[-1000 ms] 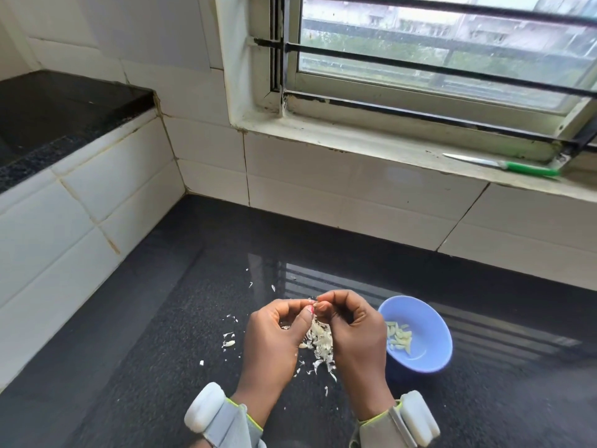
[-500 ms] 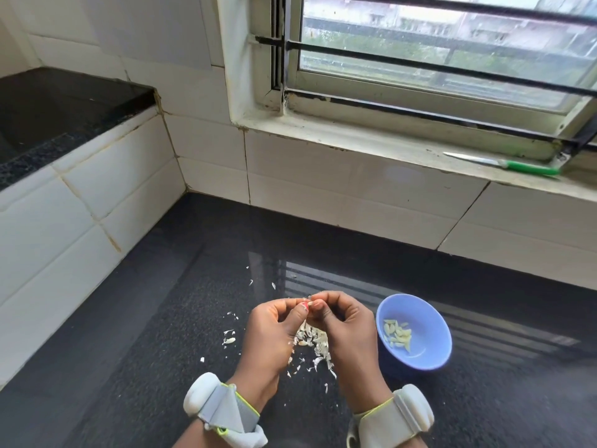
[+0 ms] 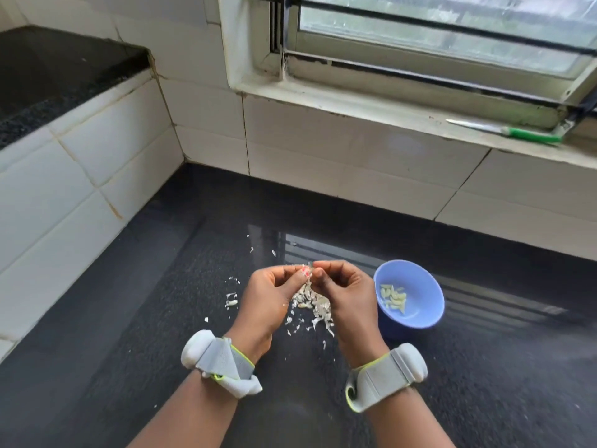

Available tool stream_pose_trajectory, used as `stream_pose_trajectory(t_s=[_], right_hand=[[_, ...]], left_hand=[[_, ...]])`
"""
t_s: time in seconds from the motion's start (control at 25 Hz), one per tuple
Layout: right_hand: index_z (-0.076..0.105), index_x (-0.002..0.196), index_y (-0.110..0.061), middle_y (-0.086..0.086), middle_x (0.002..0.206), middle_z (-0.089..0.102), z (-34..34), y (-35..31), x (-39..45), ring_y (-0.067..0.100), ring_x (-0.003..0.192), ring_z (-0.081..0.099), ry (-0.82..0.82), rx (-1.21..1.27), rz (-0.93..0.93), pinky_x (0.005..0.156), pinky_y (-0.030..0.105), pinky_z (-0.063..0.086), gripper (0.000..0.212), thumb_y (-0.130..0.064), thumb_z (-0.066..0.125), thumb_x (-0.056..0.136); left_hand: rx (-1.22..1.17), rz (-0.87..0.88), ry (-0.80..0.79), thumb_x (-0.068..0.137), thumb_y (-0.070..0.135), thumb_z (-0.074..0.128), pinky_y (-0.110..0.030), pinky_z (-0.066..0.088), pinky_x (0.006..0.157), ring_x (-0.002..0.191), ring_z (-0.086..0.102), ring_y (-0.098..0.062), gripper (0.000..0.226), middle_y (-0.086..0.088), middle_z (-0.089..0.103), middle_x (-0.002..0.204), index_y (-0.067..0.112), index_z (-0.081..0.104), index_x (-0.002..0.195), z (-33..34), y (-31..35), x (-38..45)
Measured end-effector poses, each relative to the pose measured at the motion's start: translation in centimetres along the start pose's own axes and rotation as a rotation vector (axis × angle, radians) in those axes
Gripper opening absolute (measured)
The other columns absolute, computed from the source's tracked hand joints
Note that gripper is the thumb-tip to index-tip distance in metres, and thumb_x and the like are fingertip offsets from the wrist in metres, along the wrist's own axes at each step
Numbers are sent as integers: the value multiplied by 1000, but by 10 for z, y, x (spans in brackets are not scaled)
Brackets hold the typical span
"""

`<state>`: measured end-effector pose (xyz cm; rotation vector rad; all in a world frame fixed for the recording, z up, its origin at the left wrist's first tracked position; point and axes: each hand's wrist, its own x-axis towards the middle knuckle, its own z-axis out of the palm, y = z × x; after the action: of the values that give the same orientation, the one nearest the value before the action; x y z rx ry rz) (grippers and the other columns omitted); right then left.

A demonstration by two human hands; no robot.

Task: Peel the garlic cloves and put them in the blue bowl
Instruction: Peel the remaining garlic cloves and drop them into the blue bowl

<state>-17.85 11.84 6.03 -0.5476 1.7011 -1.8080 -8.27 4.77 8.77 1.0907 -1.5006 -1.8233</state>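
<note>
I see both hands, left [image 3: 269, 294] and right [image 3: 344, 291], pinching one clove [image 3: 309, 270] (mid-peel); next, drop it into the bowl [image 3: 420, 318] just right.

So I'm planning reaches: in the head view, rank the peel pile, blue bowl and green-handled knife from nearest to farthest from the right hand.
From the right hand:
1. Peel pile, just left, below both hands.
2. Blue bowl, right, on the counter.
3. Green-handled knife, far right, on the windowsill.
</note>
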Motion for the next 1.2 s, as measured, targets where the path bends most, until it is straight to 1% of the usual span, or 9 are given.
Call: stream_pose_trajectory(t_s=[0.12, 0.24, 0.4, 0.56, 0.68, 0.84, 0.92, 1.08, 1.2], right_hand=[[76, 75, -21, 4, 80, 75, -2, 0, -6, 16, 78, 71, -2, -57, -69, 74, 30, 55, 20, -2, 76, 80], [76, 75, -26, 0, 81, 76, -1, 3, -6, 16, 82, 72, -8, -147, -113, 79, 36, 58, 26, 0, 75, 79], [77, 81, -23, -2, 82, 76, -1, 9, -5, 16, 82, 72, 0, -217, -97, 81, 44, 59, 19, -4, 76, 80], [76, 81, -25, -12, 78, 74, -1, 8, -11, 6, 77, 71, 68, -337, -184, 74, 36, 60, 14, -11, 78, 80], [75, 83, -25, -13, 78, 73, -1, 8, -13, 9, 78, 70, 82, -321, -242, 72, 31, 58, 15, -10, 76, 81], [75, 85, -21, -8, 80, 73, -1, 11, -13, 13, 80, 70, 97, -277, -283, 71, 24, 55, 16, -6, 75, 81], [75, 86, -20, -8, 81, 74, -1, 13, -13, 13, 81, 70, 94, -288, -302, 72, 24, 55, 17, -3, 75, 81], [74, 87, -23, -11, 83, 73, -2, 14, -13, 10, 82, 70, 90, -354, -386, 73, 26, 57, 23, -1, 75, 80], [73, 88, -24, -11, 84, 72, -3, 14, -14, 8, 81, 69, 62, -392, -442, 73, 26, 57, 24, -2, 76, 80]], left_hand=[[55, 35, 22, 84, 8, 67, -8, 46, 61, 60, 59, 8, 7, 10, 69, 65, 7, 73, 89, -1, -4, -4], [102, 51, 56, 84, 7, 68, -10, 48, 63, 64, 61, 5, 7, 5, 72, 73, 9, 74, 85, -3, -7, -3], [3, 0, 73, 84, 3, 66, -5, 44, 59, 56, 56, 10, 8, 13, 66, 58, 5, 73, 87, -1, -9, -6], [-18, 14, 71, 85, 2, 65, -6, 46, 61, 60, 59, 8, 9, 3, 71, 72, 2, 73, 89, 2, -10, -6], [-94, -18, 80, 85, 2, 64, -8, 46, 62, 62, 58, 5, 12, -4, 72, 80, 1, 72, 93, 6, -12, -6], [-156, -82, 155, 84, 10, 67, -9, 46, 59, 56, 53, 1, 6, 2, 70, 71, 10, 74, 83, 10, -17, -6], [-162, -81, 155, 84, 9, 67, -9, 46, 59, 56, 54, 2, 7, 0, 69, 70, 7, 74, 83, 9, -15, -6], [-152, -31, 150, 85, 0, 62, -6, 43, 55, 51, 56, 7, 8, 9, 66, 56, 1, 71, 84, 8, -10, -6], [-107, -9, 151, 85, 0, 63, -6, 44, 56, 52, 57, 7, 9, 9, 68, 58, 2, 71, 83, 6, -11, -6]])
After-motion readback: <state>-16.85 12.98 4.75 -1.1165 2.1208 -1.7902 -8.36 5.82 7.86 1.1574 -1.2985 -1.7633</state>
